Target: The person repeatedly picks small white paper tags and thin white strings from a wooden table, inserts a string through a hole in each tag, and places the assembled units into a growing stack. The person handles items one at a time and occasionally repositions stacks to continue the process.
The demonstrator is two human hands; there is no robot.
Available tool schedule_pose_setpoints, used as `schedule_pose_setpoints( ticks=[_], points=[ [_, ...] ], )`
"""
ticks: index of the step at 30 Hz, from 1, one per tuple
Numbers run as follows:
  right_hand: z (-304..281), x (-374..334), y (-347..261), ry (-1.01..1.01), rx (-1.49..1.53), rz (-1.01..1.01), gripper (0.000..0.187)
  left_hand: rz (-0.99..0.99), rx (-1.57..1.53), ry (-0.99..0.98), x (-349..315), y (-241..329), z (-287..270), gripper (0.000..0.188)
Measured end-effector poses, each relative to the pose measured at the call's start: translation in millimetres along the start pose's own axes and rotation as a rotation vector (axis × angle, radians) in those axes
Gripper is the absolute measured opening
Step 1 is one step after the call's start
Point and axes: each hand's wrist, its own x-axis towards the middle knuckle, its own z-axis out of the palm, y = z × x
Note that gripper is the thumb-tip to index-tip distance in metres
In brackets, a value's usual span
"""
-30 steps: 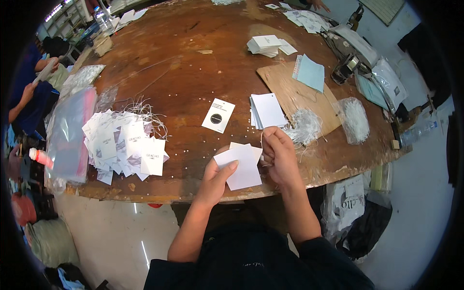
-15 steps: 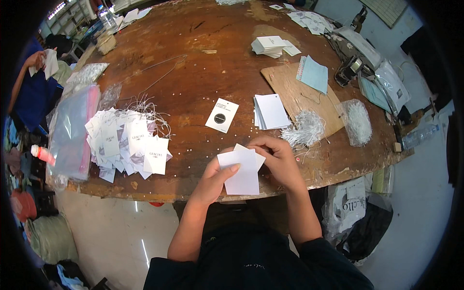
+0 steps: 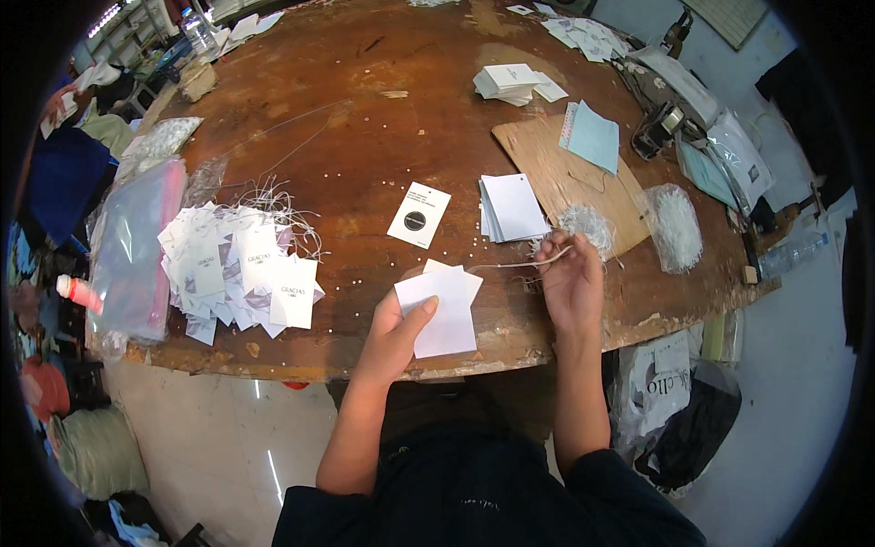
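Note:
My left hand (image 3: 390, 342) grips white hang tags (image 3: 445, 319) overlapping at angles, its thumb pressed on the front one. A thin string (image 3: 512, 265) runs from the tags' upper edge to my right hand (image 3: 576, 290), whose fingertips pinch it. A single printed tag (image 3: 421, 202) with a black round mark lies just beyond my hands. To its right sits a small stack of white tags (image 3: 518, 208). Behind my right hand is a bundle of white strings (image 3: 588, 221), partly covered. Strung tags (image 3: 292, 294) lie heaped at the left.
Plastic bags (image 3: 137, 251) lie at the table's left edge. On the right are a wooden board (image 3: 538, 164), a light blue card (image 3: 592, 137) and a bagged string bundle (image 3: 674, 228). More tags (image 3: 504, 82) are stacked farther back. A co-worker's hand (image 3: 59, 109) shows far left.
My right hand has moved right, away from the tags, drawing the string out taut. My left hand with the tags has shifted slightly left and up. The co-worker's hand has moved.

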Motion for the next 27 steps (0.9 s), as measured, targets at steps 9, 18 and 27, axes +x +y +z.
schedule_pose_setpoints(
  ticks=[9,18,27],
  points=[
    [31.7,-58.1,33.7,-0.370,-0.562,0.011,0.007,0.088,0.100,0.069,2.7,-7.1,7.3,0.047],
    [37.1,-60.3,48.6,-0.339,-0.908,-0.247,0.006,0.093,0.047,0.059,0.6,-11.2,7.2,0.047],
    [41.9,-61.5,51.3,-0.423,-1.117,-0.560,0.007,0.175,0.145,0.053,-0.2,-12.8,6.2,0.046]
  ],
)
